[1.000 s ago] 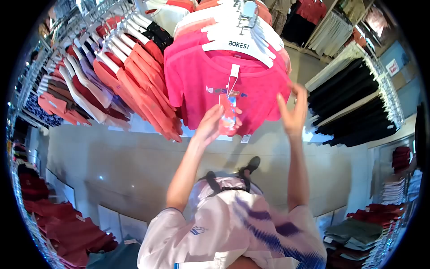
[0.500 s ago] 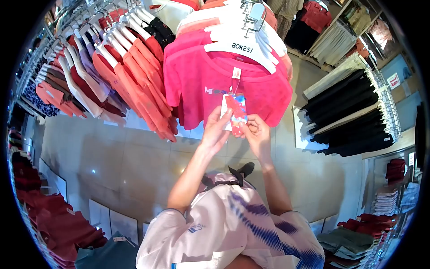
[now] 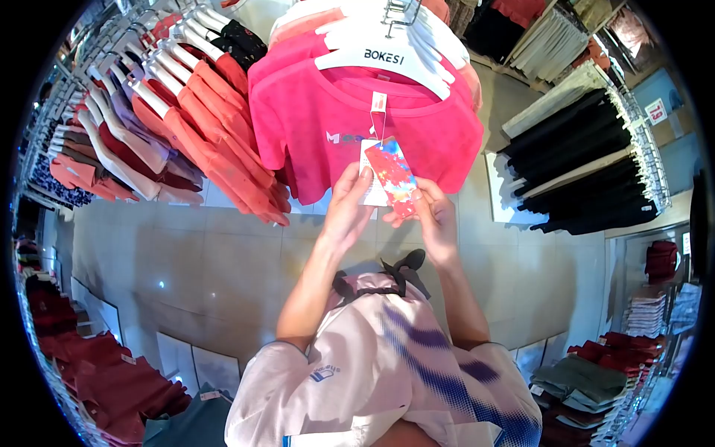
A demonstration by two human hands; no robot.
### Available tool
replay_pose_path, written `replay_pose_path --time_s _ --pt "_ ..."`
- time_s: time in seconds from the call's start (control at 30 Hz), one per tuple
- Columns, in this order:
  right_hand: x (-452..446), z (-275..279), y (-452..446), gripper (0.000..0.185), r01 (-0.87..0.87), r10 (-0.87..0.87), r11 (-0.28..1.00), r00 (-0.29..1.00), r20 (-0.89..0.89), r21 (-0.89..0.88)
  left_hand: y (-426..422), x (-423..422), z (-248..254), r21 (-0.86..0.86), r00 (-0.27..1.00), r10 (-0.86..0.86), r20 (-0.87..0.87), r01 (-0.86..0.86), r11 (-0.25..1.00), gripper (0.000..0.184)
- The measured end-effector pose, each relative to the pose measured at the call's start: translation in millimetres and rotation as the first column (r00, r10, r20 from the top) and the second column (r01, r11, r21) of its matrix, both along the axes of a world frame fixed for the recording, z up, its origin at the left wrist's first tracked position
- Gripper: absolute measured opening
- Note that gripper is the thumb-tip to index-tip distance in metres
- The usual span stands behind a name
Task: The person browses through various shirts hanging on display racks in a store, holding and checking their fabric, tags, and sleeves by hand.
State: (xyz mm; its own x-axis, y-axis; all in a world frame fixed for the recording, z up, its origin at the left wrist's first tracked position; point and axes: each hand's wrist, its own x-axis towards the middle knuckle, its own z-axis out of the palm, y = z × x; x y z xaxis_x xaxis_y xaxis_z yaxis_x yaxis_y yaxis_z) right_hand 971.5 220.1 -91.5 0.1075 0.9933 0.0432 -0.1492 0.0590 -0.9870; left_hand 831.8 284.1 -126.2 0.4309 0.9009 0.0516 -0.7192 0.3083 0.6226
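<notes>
A bright pink T-shirt [image 3: 305,119] hangs in front of me on a white hanger [image 3: 383,65] marked BOKESI. From its neckline a small white label [image 3: 379,102] and a string carry two tags. My left hand [image 3: 348,205] pinches the white tag [image 3: 372,195], thumb on its face. The lower right edge of the colourful red and blue tag [image 3: 392,175] is between the thumb and fingers of my right hand [image 3: 436,216]. Both tags are in front of the shirt, fanned slightly apart.
Coral tops [image 3: 216,127] hang on a rail at the left. Black garments [image 3: 577,164] hang on a rack at the right. Folded dark red clothes [image 3: 123,387] lie at lower left, and green ones [image 3: 581,376] at lower right. Tiled floor [image 3: 223,257] lies between.
The colourful tag has tilted and spread away from the white tag, with my right hand still on it. The shirt and racks appear slightly higher and further left in view.
</notes>
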Motion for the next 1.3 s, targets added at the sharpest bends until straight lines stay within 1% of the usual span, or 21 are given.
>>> replay_pose_path --time_s 0.1,0.17,0.3,0.53,0.67,0.7,0.73,0.77,0.83,0.87,0.9,0.97,1.0,1.03,1.07,1.1,1.17,1.2,1.23,1.27,1.3 --pt "-4 -5 -5 0.029 -0.010 0.010 1.000 1.000 -0.019 -0.005 1 2 0 -0.047 0.998 -0.024 0.051 0.027 0.999 0.021" --pt "-6 -8 -8 0.030 -0.020 0.020 1.000 1.000 -0.022 -0.002 1 2 5 0.041 0.986 -0.147 0.083 0.144 0.989 0.026" --pt "-5 -16 -12 0.034 -0.054 0.056 0.998 0.998 -0.039 0.031 -1 1 9 0.021 0.983 -0.167 0.076 0.166 0.986 0.028" --pt "-5 -13 -14 0.035 -0.153 0.160 0.986 0.979 -0.129 0.066 5 0 1 0.041 0.957 -0.210 0.202 0.206 0.978 0.029" --pt "-7 -18 -17 0.042 -0.119 0.124 0.991 0.989 -0.085 0.053 6 -3 1 0.042 0.965 -0.187 0.184 0.182 0.982 0.030" --pt "-8 -21 -17 0.051 -0.035 0.014 0.991 0.986 0.165 0.126 6 -3 1 0.043 0.966 -0.180 0.185 0.175 0.984 0.030" --pt "-8 -22 -16 0.061 0.028 -0.116 0.975 0.912 0.394 0.222 6 -3 0 0.018 0.971 -0.159 0.178 0.159 0.987 0.030" --pt "-9 -20 -15 0.061 0.021 -0.111 0.974 0.911 0.396 0.224 6 -3 0 -0.006 0.975 -0.140 0.172 0.143 0.990 0.030" --pt "-12 -8 -15 0.076 0.048 -0.213 0.964 0.734 0.645 0.263 6 -1 -1 -0.023 0.981 -0.118 0.152 0.122 0.992 0.030" --pt "-15 0 -14 0.074 0.086 -0.258 0.958 0.676 0.690 0.273 5 0 -2 -0.042 0.986 -0.102 0.129 0.108 0.993 0.030" --pt "-13 -2 -13 0.074 0.088 -0.260 0.957 0.676 0.689 0.275 5 2 -3 -0.040 0.986 -0.103 0.128 0.109 0.993 0.030" --pt "-7 -13 -8 0.060 0.046 -0.357 0.924 0.458 0.814 0.379 5 7 -6 0.022 0.991 -0.107 0.085 0.105 0.994 0.036" --pt "-4 -18 -7 0.060 0.049 -0.358 0.924 0.459 0.813 0.380 6 9 -7 0.057 0.989 -0.106 0.099 0.100 0.993 0.034" --pt "-1 -22 -5 0.050 0.054 -0.410 0.898 0.460 0.788 0.436 6 9 -7 0.057 0.989 -0.107 0.098 0.101 0.993 0.034" --pt "1 -24 -4 0.041 0.058 -0.459 0.870 0.460 0.760 0.490 6 9 -7 0.023 0.988 -0.115 0.100 0.113 0.993 0.032" --pt "2 -23 -4 0.041 0.058 -0.459 0.869 0.460 0.760 0.490 6 8 -7 -0.011 0.987 -0.124 0.101 0.125 0.992 0.030" --pt "3 -22 -6 0.030 0.179 -0.313 0.941 0.781 0.540 0.287 5 8 -11 -0.055 0.995 -0.077 0.061 0.081 0.995 0.027" --pt "5 -22 -7 0.025 0.161 -0.262 0.955 0.846 0.465 0.248 5 7 -9 -0.055 0.995 -0.096 0.037 0.098 0.994 0.027" --pt "8 -23 -7 0.025 0.162 -0.264 0.955 0.845 0.465 0.248 4 6 -8 -0.056 0.993 -0.116 0.013 0.116 0.992 0.027" --pt "10 -24 -7 0.025 0.143 -0.173 0.981 0.949 0.263 0.129 5 6 -8 -0.056 0.993 -0.118 0.013 0.118 0.991 0.027" --pt "11 -24 -8 0.028 0.094 -0.094 0.995 0.995 0.035 0.018 5 6 -8 -0.070 0.995 -0.104 0.004 0.104 0.992 0.027"
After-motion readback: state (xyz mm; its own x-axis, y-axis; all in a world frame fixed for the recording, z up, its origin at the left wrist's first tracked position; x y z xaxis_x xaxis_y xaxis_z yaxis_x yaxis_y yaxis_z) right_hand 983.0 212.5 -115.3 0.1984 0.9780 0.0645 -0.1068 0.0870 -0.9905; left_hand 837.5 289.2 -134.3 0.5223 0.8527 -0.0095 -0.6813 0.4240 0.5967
